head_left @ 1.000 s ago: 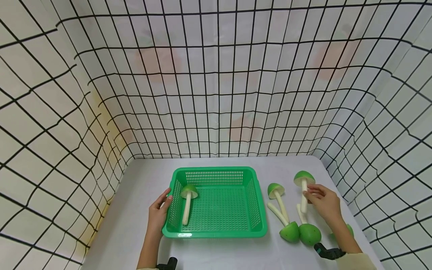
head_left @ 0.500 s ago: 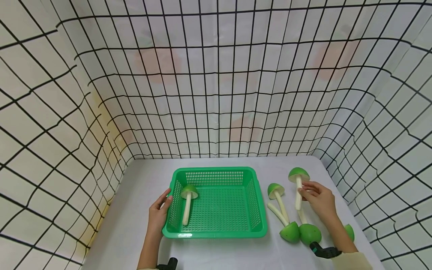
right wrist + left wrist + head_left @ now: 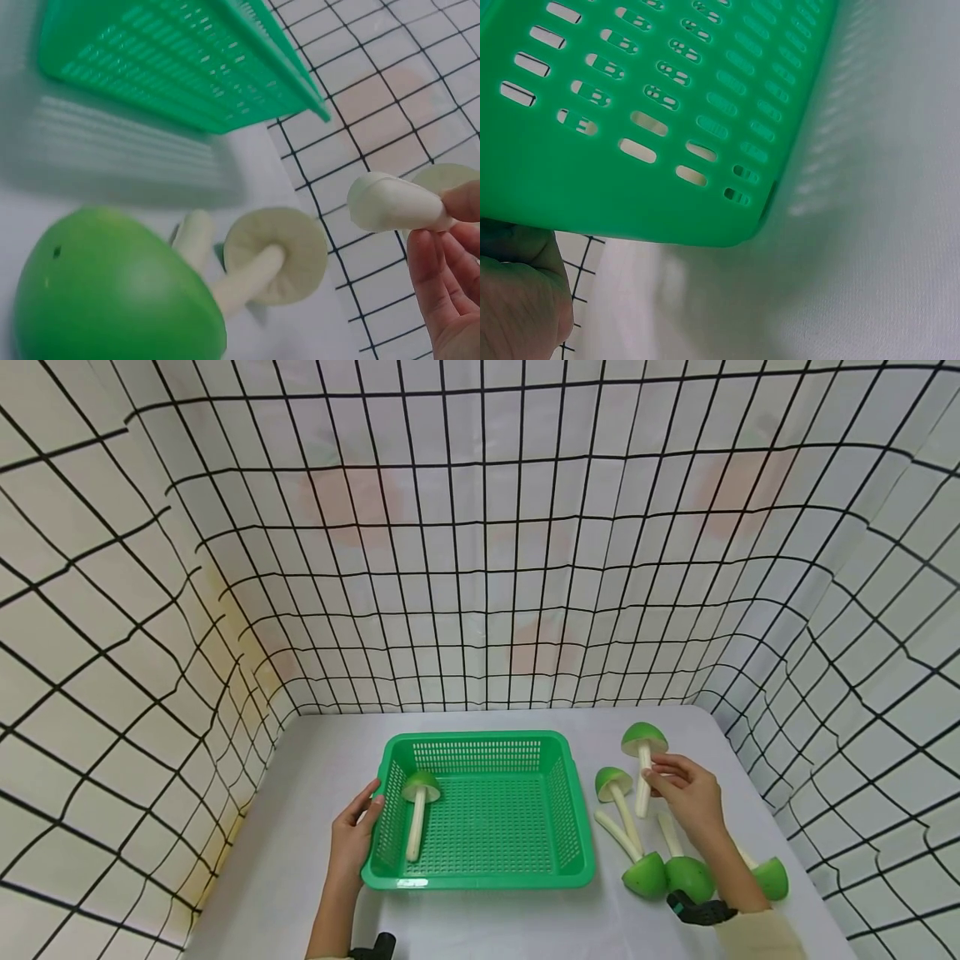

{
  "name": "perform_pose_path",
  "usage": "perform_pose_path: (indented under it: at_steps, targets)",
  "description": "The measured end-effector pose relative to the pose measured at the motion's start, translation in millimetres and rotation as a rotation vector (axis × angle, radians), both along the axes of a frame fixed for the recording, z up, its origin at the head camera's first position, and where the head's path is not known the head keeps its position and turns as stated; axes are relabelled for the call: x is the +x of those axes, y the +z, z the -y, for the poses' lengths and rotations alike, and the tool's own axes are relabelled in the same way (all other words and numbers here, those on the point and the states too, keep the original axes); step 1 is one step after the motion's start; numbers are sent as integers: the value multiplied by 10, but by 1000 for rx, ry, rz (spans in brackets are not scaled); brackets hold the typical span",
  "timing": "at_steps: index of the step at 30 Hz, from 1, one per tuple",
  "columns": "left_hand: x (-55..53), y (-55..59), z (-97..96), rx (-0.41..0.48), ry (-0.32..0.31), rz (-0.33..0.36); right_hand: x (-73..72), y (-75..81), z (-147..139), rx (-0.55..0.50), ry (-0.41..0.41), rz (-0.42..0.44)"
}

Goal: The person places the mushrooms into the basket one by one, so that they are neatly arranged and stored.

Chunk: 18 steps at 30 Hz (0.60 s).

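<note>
My right hand [image 3: 688, 797] pinches the white stem of a toy mushroom [image 3: 643, 737] with a green cap, held cap up to the right of the green plastic basket [image 3: 480, 882]. In the right wrist view, thumb and fingertips meet round the stem of this mushroom [image 3: 394, 204]. My left hand [image 3: 351, 839] holds the basket's left rim, thumb over the edge. Another green-capped mushroom [image 3: 417, 818] lies in the left part of the basket. The left wrist view has the basket's slotted wall [image 3: 630, 187] beside the hand [image 3: 525, 307].
Several more mushrooms lie right of the basket: one with its cap away from me [image 3: 613, 785], others with caps toward me, such as this mushroom [image 3: 643, 875]. One mushroom [image 3: 771, 878] is partly behind the right forearm. White walls with a black grid [image 3: 465, 543] enclose the white table [image 3: 300, 827].
My right hand has moved left and slightly away from me with the mushroom, toward the basket. More of the mushroom behind the forearm now shows. The left hand and basket have stayed put.
</note>
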<state>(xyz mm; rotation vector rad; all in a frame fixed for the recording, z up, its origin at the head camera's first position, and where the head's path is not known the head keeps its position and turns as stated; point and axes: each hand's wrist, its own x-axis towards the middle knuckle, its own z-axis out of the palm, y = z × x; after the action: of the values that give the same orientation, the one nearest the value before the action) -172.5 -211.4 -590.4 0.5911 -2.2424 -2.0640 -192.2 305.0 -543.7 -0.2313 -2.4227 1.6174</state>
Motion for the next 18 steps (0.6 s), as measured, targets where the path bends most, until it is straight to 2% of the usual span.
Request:
perform_pose_path:
  at_steps: [8,18]
  targets:
    - [12,14,-5,0,2,-1,-47,51,186,-108,36,4]
    - [5,15,5,11,0,0,-87,73,375,-117,58,-5]
